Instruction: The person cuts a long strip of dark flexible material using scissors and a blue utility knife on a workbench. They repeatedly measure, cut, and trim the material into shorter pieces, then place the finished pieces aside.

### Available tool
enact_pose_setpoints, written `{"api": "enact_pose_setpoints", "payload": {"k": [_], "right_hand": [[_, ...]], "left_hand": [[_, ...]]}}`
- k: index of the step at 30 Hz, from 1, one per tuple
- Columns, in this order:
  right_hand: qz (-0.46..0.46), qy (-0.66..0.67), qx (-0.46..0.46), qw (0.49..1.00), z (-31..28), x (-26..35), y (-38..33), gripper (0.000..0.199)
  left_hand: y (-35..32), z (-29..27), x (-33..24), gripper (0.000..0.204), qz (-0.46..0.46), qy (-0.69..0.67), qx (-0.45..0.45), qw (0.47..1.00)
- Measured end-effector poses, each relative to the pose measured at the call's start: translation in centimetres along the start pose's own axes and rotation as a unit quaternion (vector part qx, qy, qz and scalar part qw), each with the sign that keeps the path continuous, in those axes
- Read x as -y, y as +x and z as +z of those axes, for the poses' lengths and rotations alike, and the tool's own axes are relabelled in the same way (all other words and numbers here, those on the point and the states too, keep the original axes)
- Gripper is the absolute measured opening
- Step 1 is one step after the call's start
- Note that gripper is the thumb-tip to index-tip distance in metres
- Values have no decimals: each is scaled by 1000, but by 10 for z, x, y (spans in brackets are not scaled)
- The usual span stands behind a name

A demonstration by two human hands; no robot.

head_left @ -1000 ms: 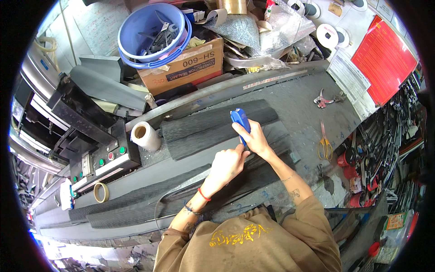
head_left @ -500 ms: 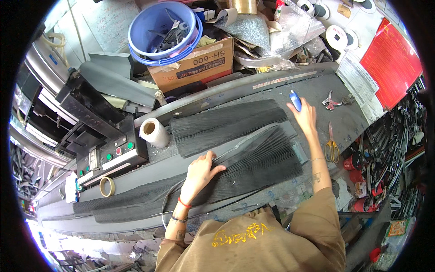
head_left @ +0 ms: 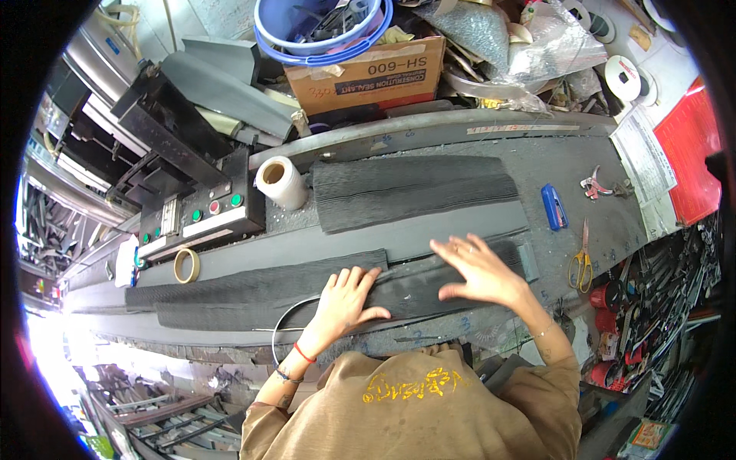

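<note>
My left hand (head_left: 350, 297) lies open on a long strip of black pleated mesh (head_left: 253, 301), its thumb stretched out to the right. A thin pale cord (head_left: 285, 315) loops beside that wrist. My right hand (head_left: 483, 270) is open, fingers spread, over the right part of the front mesh (head_left: 418, 291); whether its palm touches the mesh I cannot tell. Farther back, another black pleated mesh piece (head_left: 414, 192) lies flat. A blue stapler (head_left: 553, 207) rests on the bench beyond my right hand.
Yellow-handled scissors (head_left: 581, 270) and red-handled pliers (head_left: 595, 184) lie at the right. A white roll (head_left: 280, 182), a tape ring (head_left: 186, 265) and a button panel (head_left: 203, 218) stand left. Behind the rail are a cardboard box (head_left: 368, 77) and a blue bucket (head_left: 322, 50).
My right hand has let go of the blue stapler and come back over the mesh. The fanned pleats at the right now lie flatter and closer together. The view has shifted.
</note>
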State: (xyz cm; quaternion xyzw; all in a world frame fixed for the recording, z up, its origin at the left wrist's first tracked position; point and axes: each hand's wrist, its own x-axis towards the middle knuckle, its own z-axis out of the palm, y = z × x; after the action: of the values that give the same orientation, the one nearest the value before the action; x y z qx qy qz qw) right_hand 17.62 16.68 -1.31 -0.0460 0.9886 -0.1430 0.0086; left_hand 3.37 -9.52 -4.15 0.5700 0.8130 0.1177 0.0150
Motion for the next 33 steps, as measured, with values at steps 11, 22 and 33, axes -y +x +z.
{"api": "enact_pose_setpoints", "payload": {"k": [11, 22, 33], "right_hand": [[12, -78, 92, 993, 33, 27, -46, 67], [102, 36, 32, 994, -4, -19, -56, 54], [107, 70, 18, 992, 1, -25, -57, 53]], "left_hand": [[-27, 11, -16, 70, 32, 12, 31, 999], [46, 36, -72, 26, 60, -62, -134, 987], [64, 52, -91, 9, 91, -12, -84, 992]]}}
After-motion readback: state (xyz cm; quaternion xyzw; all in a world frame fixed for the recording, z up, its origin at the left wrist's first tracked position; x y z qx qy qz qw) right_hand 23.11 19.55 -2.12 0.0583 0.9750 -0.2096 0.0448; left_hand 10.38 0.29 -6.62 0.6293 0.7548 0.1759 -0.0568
